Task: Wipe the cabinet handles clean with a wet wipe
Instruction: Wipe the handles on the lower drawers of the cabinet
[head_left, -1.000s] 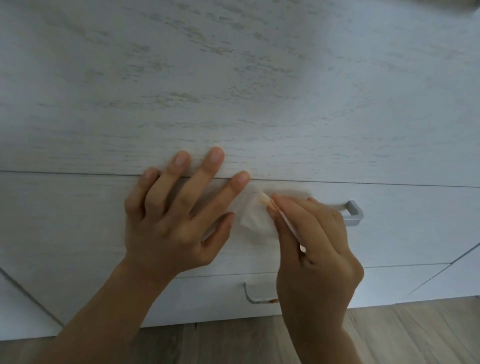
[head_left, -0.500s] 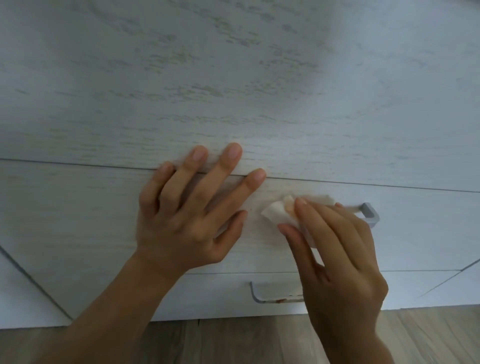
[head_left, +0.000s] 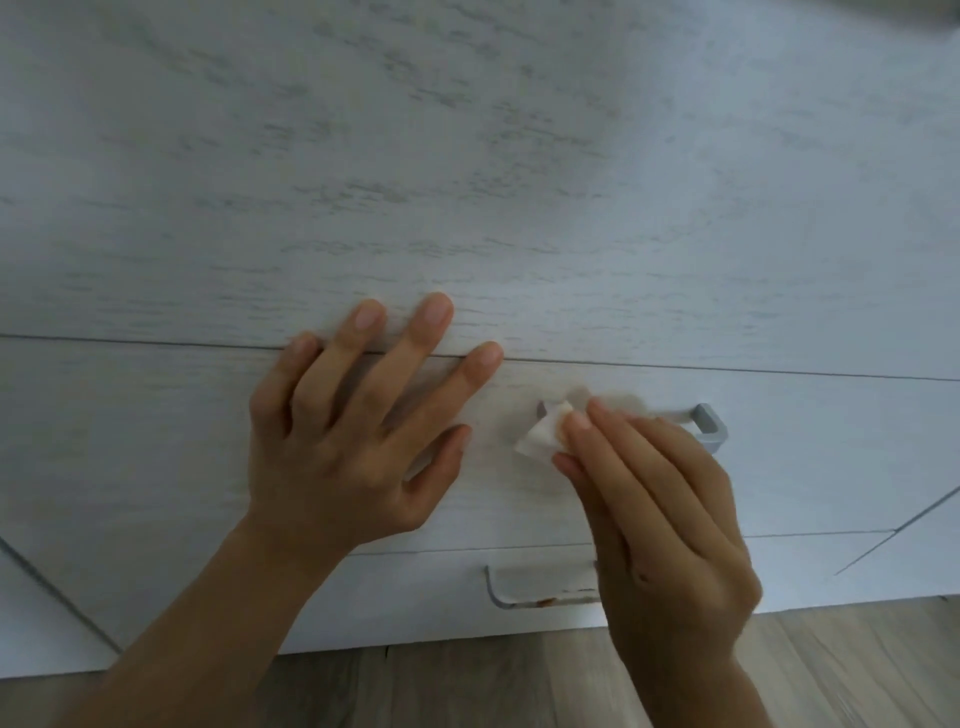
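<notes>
Head view, only one I've got. Left hand (head_left: 337, 441) lies flat on the upper drawer front (head_left: 156, 441), fingers straight and spread, holding nothing. Its fingertips cross the seam onto the white wood-grain panel (head_left: 467, 182) above.

Right hand (head_left: 660, 509) pinches the folded wet wipe (head_left: 540, 439) between thumb and forefingers, against the left end of the upper drawer handle (head_left: 706, 423). Only a small white corner of the wipe shows. The rest is under the fingers, and the area round it is blurred, so I can't tell how much of the bar the wipe wraps.

On that handle I see the grey right-hand bend and a stub at the left. The middle of the bar is hidden behind the fingers.

Lower drawer handle (head_left: 498, 592) shows its left bend and part of the bar; the right part is behind the right hand. An orange-brown spot sits on the bar, and I can't tell if it's a stain or a reflection.

Wood-look floor (head_left: 467, 686) runs along the bottom. Both forearms are cut off by the frame edge.
</notes>
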